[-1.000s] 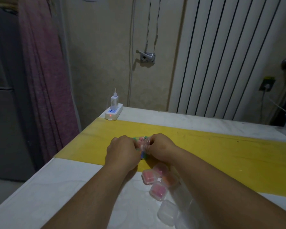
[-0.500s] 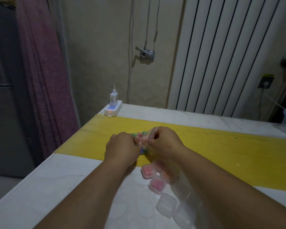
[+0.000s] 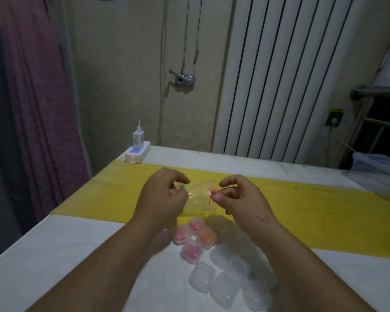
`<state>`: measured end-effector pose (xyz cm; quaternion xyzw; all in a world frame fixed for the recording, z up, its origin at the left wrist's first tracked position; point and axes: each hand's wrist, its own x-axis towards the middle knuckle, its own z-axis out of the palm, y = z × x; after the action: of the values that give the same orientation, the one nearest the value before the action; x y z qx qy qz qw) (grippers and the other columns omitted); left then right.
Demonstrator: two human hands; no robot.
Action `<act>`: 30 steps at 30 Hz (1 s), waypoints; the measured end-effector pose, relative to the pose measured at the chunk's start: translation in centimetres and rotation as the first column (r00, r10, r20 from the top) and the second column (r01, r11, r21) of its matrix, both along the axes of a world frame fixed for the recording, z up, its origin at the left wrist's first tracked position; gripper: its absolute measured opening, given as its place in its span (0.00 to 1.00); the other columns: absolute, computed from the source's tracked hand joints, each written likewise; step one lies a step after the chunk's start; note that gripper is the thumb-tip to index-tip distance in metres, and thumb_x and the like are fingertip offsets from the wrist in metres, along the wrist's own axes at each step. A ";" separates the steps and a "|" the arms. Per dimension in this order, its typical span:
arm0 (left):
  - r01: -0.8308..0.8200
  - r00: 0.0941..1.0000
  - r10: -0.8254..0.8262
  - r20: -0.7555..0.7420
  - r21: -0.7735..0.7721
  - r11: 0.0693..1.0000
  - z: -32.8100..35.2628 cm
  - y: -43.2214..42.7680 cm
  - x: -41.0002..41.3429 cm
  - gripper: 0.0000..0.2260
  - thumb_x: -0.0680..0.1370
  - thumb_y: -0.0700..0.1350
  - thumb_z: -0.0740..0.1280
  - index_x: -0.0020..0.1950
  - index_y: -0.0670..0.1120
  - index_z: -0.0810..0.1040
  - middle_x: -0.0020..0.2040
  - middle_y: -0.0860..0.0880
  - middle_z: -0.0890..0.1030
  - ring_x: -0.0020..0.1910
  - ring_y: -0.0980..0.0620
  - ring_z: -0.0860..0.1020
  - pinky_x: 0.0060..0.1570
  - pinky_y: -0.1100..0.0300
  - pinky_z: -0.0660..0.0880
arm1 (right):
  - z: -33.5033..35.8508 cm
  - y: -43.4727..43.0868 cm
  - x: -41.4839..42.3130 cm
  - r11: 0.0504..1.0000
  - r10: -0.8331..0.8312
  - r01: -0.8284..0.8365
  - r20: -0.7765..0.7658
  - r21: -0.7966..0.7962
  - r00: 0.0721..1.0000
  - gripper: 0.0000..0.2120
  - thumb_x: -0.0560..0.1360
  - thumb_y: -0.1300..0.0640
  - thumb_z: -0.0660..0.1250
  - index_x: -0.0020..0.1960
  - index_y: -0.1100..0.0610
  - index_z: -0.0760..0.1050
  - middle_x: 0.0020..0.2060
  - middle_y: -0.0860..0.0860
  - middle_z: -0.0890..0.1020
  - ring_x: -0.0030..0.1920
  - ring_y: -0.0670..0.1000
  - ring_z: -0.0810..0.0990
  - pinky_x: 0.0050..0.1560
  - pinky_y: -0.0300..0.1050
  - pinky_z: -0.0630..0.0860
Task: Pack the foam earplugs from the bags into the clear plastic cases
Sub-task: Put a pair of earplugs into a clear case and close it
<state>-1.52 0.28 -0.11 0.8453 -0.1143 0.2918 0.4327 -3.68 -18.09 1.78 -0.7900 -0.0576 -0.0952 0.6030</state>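
While left hand [image 3: 164,197] grips bag [image 3: 199,197], right hand [image 3: 241,199] pinches earplug [image 3: 214,190] alongside.

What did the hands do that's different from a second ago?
The two hands were bunched together at the bag; now they have drawn apart. The right hand moved right and pinches a pink earplug at the bag's mouth. The left hand still grips the bag's other end. The filled cases and empty cases lie where they were.
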 end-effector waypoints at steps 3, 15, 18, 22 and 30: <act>0.291 0.937 -0.324 -0.131 -0.221 0.931 0.0 -1.2 -1.2 0.13 0.75 0.37 0.70 0.50 0.55 0.84 0.43 0.55 0.84 0.44 0.57 0.80 0.45 0.62 0.77 | -0.5 0.4 -0.5 0.998 0.028 -0.029 0.025 0.064 0.999 0.09 0.73 0.61 0.73 0.48 0.55 0.73 0.38 0.57 0.85 0.34 0.43 0.79 0.37 0.38 0.71; 0.270 0.891 -0.396 -0.223 -0.440 0.857 1.0 -1.8 -1.7 0.02 0.74 0.36 0.70 0.41 0.40 0.81 0.34 0.53 0.80 0.33 0.61 0.76 0.33 0.68 0.73 | -0.5 0.5 -0.7 0.996 0.044 -0.050 0.088 0.072 0.995 0.05 0.72 0.65 0.72 0.44 0.58 0.78 0.39 0.58 0.84 0.34 0.50 0.79 0.42 0.50 0.80; 0.225 0.889 -0.403 -0.218 -0.558 0.799 1.0 -1.7 -1.5 0.03 0.73 0.33 0.69 0.45 0.38 0.78 0.36 0.46 0.82 0.33 0.54 0.77 0.33 0.63 0.76 | -0.6 0.6 -0.7 0.995 0.019 -0.026 0.070 0.095 0.997 0.04 0.74 0.68 0.68 0.43 0.61 0.76 0.37 0.55 0.81 0.35 0.52 0.84 0.47 0.58 0.82; 0.226 0.878 -0.442 -0.186 -0.652 0.724 1.0 -1.7 -1.6 0.08 0.75 0.31 0.66 0.52 0.39 0.79 0.39 0.42 0.82 0.35 0.51 0.79 0.36 0.62 0.79 | -0.6 0.6 -0.8 0.999 -0.012 0.008 0.088 0.048 0.996 0.07 0.70 0.66 0.72 0.40 0.60 0.74 0.36 0.57 0.82 0.36 0.54 0.84 0.45 0.57 0.81; 0.243 0.884 -0.412 -0.221 -0.534 0.810 0.6 -2.0 -1.6 0.04 0.74 0.36 0.71 0.48 0.39 0.81 0.40 0.43 0.84 0.38 0.52 0.82 0.38 0.60 0.80 | -1.0 0.9 -0.6 0.998 0.048 -0.049 0.041 0.029 0.998 0.13 0.70 0.62 0.75 0.48 0.50 0.77 0.38 0.53 0.85 0.40 0.51 0.83 0.41 0.44 0.80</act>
<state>-3.14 -1.72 0.54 0.7101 -0.1091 0.0869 0.6901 -4.26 -17.23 0.78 -0.7771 -0.0873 -0.0972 0.6156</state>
